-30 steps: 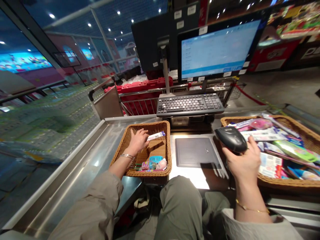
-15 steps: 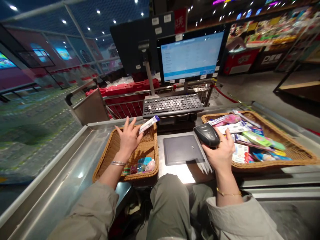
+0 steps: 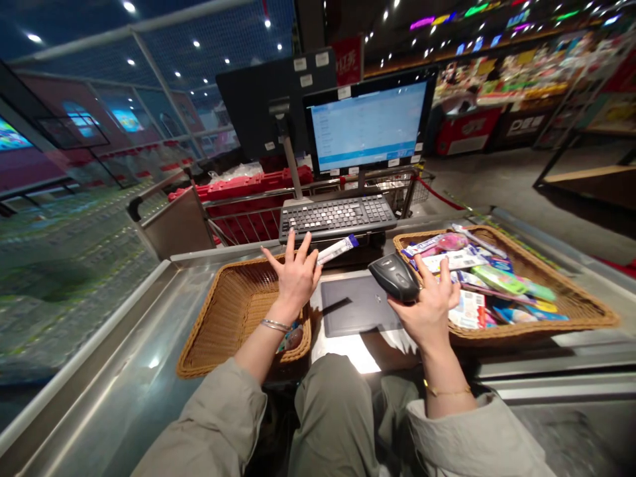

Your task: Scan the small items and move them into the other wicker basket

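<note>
Between the thumb and fingers of my left hand (image 3: 297, 281) is a slim white box with a purple end (image 3: 338, 249). Its other fingers are spread, and the hand hovers over the right edge of the left wicker basket (image 3: 233, 311). A few small items in that basket are partly hidden under my wrist. My right hand (image 3: 431, 305) grips a black barcode scanner (image 3: 395, 277), whose head points left above a dark flat pad (image 3: 355, 308). Beside this hand, the right wicker basket (image 3: 593, 315) holds many small packaged goods (image 3: 497, 278).
A black keyboard (image 3: 338, 215) stands behind the pad, with a lit monitor (image 3: 370, 126) above it. The back of a second screen (image 3: 268, 99) is to its left. A metal counter (image 3: 139, 351) runs along the left, and a shopping cart (image 3: 248, 222) stands beyond.
My left hand has carried the white box right, from over the left basket toward the pad and scanner. My right hand keeps the scanner and has shifted only slightly in view.
</note>
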A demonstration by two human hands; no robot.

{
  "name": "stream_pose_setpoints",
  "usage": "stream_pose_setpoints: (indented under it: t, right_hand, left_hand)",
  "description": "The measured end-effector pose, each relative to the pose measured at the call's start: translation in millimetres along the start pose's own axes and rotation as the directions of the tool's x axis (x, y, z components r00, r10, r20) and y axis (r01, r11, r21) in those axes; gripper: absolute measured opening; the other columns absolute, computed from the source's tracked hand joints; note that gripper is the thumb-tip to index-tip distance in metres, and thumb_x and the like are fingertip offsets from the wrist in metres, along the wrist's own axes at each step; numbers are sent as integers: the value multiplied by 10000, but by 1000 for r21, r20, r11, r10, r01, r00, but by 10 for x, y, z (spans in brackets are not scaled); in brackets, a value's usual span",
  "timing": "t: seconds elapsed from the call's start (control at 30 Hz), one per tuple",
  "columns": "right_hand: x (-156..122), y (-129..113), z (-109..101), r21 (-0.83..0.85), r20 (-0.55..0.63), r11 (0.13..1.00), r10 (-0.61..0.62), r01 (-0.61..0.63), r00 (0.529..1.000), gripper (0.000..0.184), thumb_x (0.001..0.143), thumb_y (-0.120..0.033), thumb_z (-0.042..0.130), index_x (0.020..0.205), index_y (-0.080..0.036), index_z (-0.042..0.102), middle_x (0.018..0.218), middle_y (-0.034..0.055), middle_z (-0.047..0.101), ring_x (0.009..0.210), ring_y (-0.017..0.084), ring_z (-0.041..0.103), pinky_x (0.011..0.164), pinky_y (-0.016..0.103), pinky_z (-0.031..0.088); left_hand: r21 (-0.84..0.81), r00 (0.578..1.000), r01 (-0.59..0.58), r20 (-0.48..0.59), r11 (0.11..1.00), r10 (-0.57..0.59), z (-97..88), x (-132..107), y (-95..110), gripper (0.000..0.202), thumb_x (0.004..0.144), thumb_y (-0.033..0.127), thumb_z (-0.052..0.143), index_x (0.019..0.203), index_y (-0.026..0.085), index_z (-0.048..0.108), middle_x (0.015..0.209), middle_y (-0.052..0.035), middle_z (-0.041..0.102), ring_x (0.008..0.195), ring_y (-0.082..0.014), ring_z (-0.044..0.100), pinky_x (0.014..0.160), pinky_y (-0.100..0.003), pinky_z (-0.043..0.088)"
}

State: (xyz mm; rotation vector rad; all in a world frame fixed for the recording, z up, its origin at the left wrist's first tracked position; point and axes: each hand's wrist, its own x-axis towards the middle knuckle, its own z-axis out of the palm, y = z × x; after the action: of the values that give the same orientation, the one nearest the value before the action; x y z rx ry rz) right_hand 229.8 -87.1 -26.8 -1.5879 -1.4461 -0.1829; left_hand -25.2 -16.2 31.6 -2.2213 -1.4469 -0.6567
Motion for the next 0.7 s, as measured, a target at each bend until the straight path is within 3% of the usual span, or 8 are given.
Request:
stream_pose_setpoints:
  t: [0.13, 0.3, 0.7]
  right_hand:
    - [-14, -24, 18, -17, 1, 999, -41, 41, 999, 253, 754, -410, 690, 914, -217, 720, 1492, 109, 577, 1542, 437, 240, 1191, 758, 137]
    - [-23, -34, 19, -14, 14, 999, -46, 46, 999, 277, 764, -426, 697, 955, -226, 720, 1492, 101, 580, 1548, 419, 239, 1196, 747, 140]
    - [-22, -29, 6, -17, 25, 999, -45, 45, 999, 320, 775, -412, 696, 1044, -240, 721, 1480, 87, 596, 1554, 407, 235, 1202, 746, 117]
  left_hand:
    - [-24, 1000, -14, -22, 1000, 14, 53, 62, 176, 274, 978, 296, 582, 1229, 263, 687, 1618, -89, 450, 1574, -427, 204, 1094, -847, -211]
    - [-57, 999, -21, -42, 998, 18, 111, 114, 335, 283, 971, 286, 590, 1232, 273, 698, 1627, -76, 433, 1577, -431, 180, 1110, -842, -200]
    - [-85, 1000, 9, -25, 996, -11, 170, 133, 426, 295, 979, 300, 561, 1244, 273, 689, 1653, -57, 380, 1589, -422, 113, 1107, -838, -202]
